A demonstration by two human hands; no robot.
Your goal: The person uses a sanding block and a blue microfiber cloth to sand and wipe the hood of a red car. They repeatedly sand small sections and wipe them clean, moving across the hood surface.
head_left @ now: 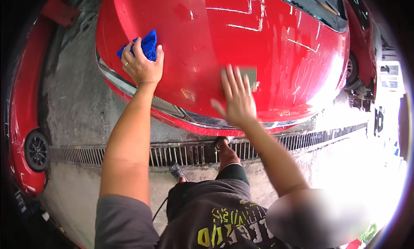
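My left hand is closed over a bunched blue cloth, with a ring on one finger. Hand and cloth rest on the left part of a red car hood, near its edge. To the right, my right hand lies flat with fingers stretched out and thumb apart, slightly blurred. Under its fingers is a thin grey-green rectangular sheet, partly hidden by the hand. The paint around the sheet looks wet, with bright reflections. A small pale patch shows on the hood between my hands.
A slotted drain grate crosses the concrete floor under the car's front, near my feet. Another red car stands at the left. A further red vehicle is at the right. The windshield edges the hood's far side.
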